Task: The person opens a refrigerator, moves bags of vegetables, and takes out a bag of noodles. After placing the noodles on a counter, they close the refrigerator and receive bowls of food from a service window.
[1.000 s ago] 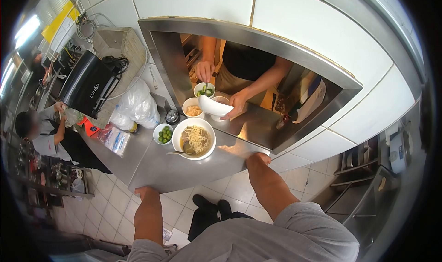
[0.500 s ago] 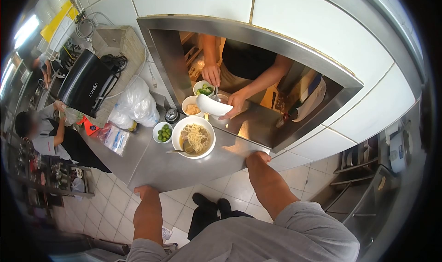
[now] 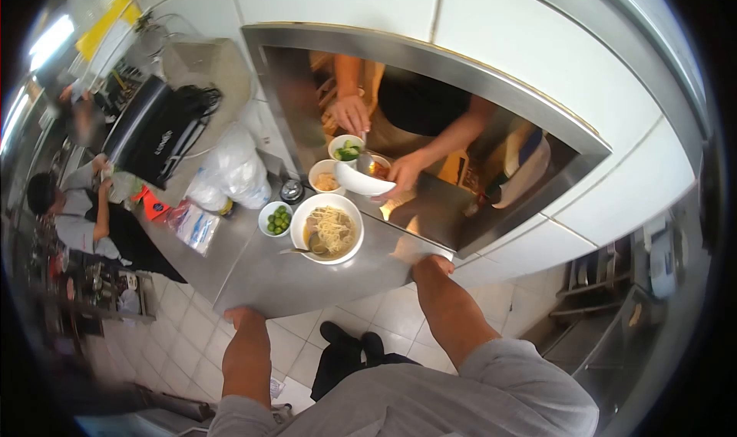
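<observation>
My left hand rests on the front edge of the steel counter, its fingers mostly hidden. At the counter's right corner is my right hand, fingers also largely out of sight. Between them, farther back, a white bowl of noodles in broth has a spoon in it. Beside it on the left sits a small bowl of green limes. Two more small bowls, one with green pieces and one with pale orange food, stand near the hatch.
Through the hatch, another person's hands hold a tilted white bowl and a utensil. Plastic bags, a black device and a round metal item are at the left. A co-worker stands far left.
The view has shifted slightly, with the background moved a little to the right. Beyond the hatch, the person's tilted bowl has moved slightly right, uncovering reddish food behind it. My hands stay put.
</observation>
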`<state>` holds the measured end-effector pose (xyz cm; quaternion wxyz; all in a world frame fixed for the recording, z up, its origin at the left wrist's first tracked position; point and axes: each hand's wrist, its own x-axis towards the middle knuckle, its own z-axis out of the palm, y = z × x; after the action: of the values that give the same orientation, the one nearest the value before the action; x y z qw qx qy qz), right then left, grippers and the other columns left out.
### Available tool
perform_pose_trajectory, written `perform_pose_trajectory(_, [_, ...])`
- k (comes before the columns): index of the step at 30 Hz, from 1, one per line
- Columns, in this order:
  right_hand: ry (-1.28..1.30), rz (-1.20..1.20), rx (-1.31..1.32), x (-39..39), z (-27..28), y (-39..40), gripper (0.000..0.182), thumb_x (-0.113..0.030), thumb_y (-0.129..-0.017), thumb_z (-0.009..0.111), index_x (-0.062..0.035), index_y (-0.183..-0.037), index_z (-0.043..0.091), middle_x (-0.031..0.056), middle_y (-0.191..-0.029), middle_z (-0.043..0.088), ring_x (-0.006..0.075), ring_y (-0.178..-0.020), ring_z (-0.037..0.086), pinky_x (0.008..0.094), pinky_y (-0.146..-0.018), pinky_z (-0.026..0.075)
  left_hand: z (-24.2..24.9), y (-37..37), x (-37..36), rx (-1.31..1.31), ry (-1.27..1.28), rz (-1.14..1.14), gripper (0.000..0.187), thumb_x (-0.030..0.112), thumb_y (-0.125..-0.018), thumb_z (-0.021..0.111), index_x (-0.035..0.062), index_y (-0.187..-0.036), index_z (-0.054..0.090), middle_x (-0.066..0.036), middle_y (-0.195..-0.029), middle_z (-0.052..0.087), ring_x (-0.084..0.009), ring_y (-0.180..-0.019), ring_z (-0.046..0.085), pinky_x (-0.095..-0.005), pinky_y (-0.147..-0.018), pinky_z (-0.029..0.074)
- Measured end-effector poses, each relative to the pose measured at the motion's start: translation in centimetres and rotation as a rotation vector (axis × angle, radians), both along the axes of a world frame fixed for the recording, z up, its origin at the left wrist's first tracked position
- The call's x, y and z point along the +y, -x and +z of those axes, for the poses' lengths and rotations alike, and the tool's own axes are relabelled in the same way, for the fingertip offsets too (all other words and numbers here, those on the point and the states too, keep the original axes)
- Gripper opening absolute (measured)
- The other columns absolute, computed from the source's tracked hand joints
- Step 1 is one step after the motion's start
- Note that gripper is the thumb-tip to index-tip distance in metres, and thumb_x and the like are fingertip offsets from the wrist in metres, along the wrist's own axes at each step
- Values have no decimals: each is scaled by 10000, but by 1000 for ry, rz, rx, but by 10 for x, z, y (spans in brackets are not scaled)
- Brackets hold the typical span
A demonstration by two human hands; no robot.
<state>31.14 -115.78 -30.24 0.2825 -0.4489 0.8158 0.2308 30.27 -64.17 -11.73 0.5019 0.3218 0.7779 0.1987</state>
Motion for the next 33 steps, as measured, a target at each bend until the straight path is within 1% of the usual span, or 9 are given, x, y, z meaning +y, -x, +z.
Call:
perform_pose_trajectory(5, [-315,1270,297,23,95,12,545,-488,-953,431,-170,-1371,579,69,-1394,582,243,-1282,547,483,-1102,335,-23,7,30,23,-2,-68,868,709,-882,359,-35,-1252,610,-203,-1258,637,-405,-1134,596,-511,-1003,442])
perform_pose_trajectory(7, [-180,1448,234,82,257,21,651,-569,-902,536,-183,-1426,522,59,-1424,552,290,-1298,531,510,-1056,381,-26,9,35,-17,14,-98,887,706,-884,330,-56,-1235,617,-224,-1244,640,-424,-1127,599,-519,-1003,431])
perform_pose_trajectory(9, [-38,1454,84,88,264,27,359,-315,-928,623,-248,-1281,631,-74,-1359,596,104,-1215,577,278,-983,483,-13,10,30,43,-8,-99,891,702,-885,320,-67,-1223,620,-235,-1236,640,-429,-1113,604,-524,-1001,430])
perform_pose_trajectory(13, [-240,1569,469,57,184,16,367,-279,-932,617,-245,-1297,623,-64,-1363,595,122,-1222,578,281,-977,487,8,10,16,-5,-4,-53,877,684,-887,316,-78,-1192,628,-246,-1232,636,-433,-1079,616,-529,-992,438])
perform_pose_trajectory(15, [-188,880,157,37,146,17,367,-244,-918,626,-201,-1282,628,-43,-1347,609,133,-1210,590,285,-967,494,16,12,12,-25,21,-60,860,678,-890,322,-63,-1208,620,-238,-1251,623,-421,-1100,606,-527,-978,452])
perform_pose_trajectory(16, [-106,1397,217,54,187,21,532,-465,-881,660,-193,-1335,609,25,-1367,591,261,-1273,543,480,-989,414,20,13,9,-19,35,-87,860,678,-890,322,-63,-1208,620,-238,-1251,623,-421,-1100,606,-527,-978,452])
perform_pose_trajectory(20, [-135,1273,287,29,123,9,461,-384,-897,648,-170,-1305,632,29,-1337,615,265,-1250,555,442,-990,403,36,15,2,-60,33,-102,840,661,-899,309,-51,-1236,601,-219,-1248,623,-396,-1106,601,-524,-950,471])
perform_pose_trajectory(23, [-148,488,140,29,124,9,324,-246,-906,621,-116,-1202,648,-23,-1160,685,103,-1014,657,251,-820,532,31,15,5,-6,32,-114,832,654,-903,298,-48,-1230,602,-213,-1233,629,-386,-1087,606,-524,-938,475])
perform_pose_trajectory(33, [-391,1068,436,12,73,2,431,-389,-996,388,-169,-1281,627,-44,-1307,637,99,-1252,518,384,-1131,254,21,10,7,13,25,-72,812,652,-899,300,-31,-1198,623,-200,-1218,636,-376,-1057,610,-525,-914,477])
